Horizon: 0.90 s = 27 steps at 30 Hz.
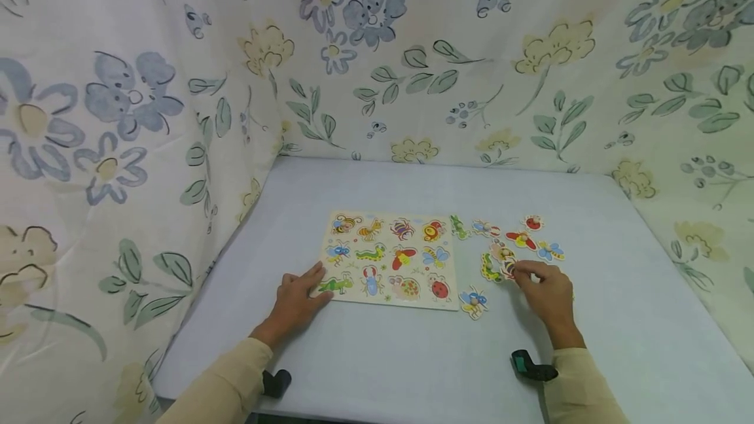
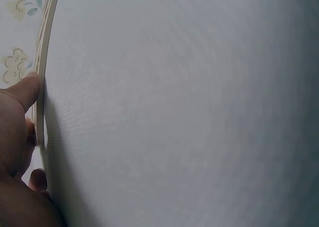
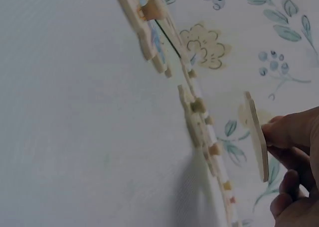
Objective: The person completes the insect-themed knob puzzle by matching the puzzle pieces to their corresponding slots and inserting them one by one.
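A wooden insect puzzle board (image 1: 385, 301) lies flat on the table. My left hand (image 1: 296, 301) rests at its lower left corner, thumb and index finger spread along the edges. In the left wrist view the thumb (image 2: 27, 90) touches the board's edge (image 2: 46, 43). My right hand (image 1: 546, 290) pinches a dark-striped bug puzzle piece (image 1: 508, 269), seen edge-on and raised off the table in the right wrist view (image 3: 257, 137). Near it lie a green caterpillar piece (image 1: 487, 268) and a ladybird-like piece (image 1: 501, 251), partly overlapped from above. A blue insect piece (image 1: 474, 302) lies beside the board.
Several more pieces lie right of the board, including a grasshopper (image 1: 458, 227), a red-winged bug (image 1: 521, 239), a blue-winged bee (image 1: 550, 251) and a ladybird (image 1: 533, 222). A flowered curtain (image 1: 424, 97) surrounds the white table (image 1: 412, 365).
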Tool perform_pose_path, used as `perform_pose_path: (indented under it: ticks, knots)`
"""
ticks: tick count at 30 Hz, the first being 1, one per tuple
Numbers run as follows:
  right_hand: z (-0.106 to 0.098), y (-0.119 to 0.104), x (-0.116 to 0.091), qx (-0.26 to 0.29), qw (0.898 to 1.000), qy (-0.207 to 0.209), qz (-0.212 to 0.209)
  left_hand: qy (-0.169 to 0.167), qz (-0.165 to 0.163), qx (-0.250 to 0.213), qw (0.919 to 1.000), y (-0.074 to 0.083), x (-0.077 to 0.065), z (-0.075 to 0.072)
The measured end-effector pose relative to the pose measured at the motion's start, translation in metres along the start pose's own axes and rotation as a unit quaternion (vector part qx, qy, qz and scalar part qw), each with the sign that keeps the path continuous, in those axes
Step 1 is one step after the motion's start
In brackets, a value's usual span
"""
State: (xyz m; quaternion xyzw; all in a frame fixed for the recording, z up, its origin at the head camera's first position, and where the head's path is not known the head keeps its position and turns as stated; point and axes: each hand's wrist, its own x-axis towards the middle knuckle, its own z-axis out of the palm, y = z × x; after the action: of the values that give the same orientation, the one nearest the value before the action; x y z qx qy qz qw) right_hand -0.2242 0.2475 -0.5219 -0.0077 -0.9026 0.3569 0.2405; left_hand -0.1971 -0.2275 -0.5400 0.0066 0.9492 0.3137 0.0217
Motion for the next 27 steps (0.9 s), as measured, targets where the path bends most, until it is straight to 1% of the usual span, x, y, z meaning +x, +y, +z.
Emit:
perform_pose_path:
  ticks: [3,7,12,16,19,24,27]
  knots:
    - [0.002,-0.011,0.009,0.019,1.0,0.0,-0.018,0.0,0.0,-0.001,1.0,-0.001,-0.001,-0.001]
    - [0.007,-0.029,0.023,0.051,0.998,-0.008,-0.033,0.001,0.003,-0.001,1.0,-0.001,-0.001,-0.002]
    - [0.014,-0.052,0.04,0.069,0.996,-0.02,-0.053,0.002,0.002,-0.005,1.0,-0.002,0.0,-0.003]
    - [0.024,-0.071,0.049,0.082,0.993,-0.019,-0.077,0.004,0.003,-0.002,1.0,-0.003,0.001,-0.001]
    - [0.031,-0.084,0.055,0.093,0.992,-0.023,-0.085,0.004,0.003,0.002,1.0,-0.003,0.0,-0.001]
    - [0.046,-0.101,0.065,0.11,0.988,-0.035,-0.098,0.004,0.003,0.002,1.0,-0.001,-0.001,-0.003]
    - [0.056,-0.11,0.071,0.117,0.985,-0.041,-0.116,0.006,0.008,0.0,1.0,0.0,-0.001,-0.004]
